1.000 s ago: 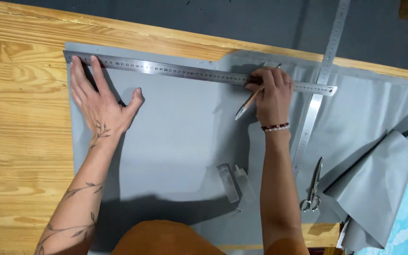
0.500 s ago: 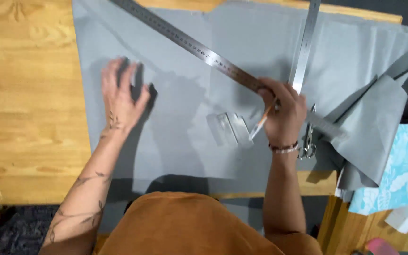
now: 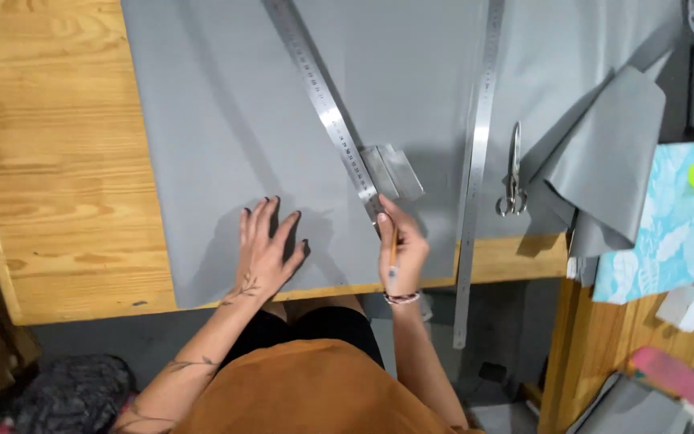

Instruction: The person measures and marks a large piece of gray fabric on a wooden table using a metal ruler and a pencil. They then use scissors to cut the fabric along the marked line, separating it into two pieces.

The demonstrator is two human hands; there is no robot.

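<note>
ruler (image 3: 327, 112) end under right hand (image 3: 402, 249) grip — pencil (image 3: 393, 245) alongside.

The steel ruler (image 3: 327, 112) no longer lies level along the top of the grey fabric (image 3: 226, 120); it now runs slanted, its near end under the right hand (image 3: 402, 245), which grips it together with a pencil (image 3: 392, 245). The left hand (image 3: 267, 253) sits lower, close beside that grip, near the fabric's front edge.
</note>
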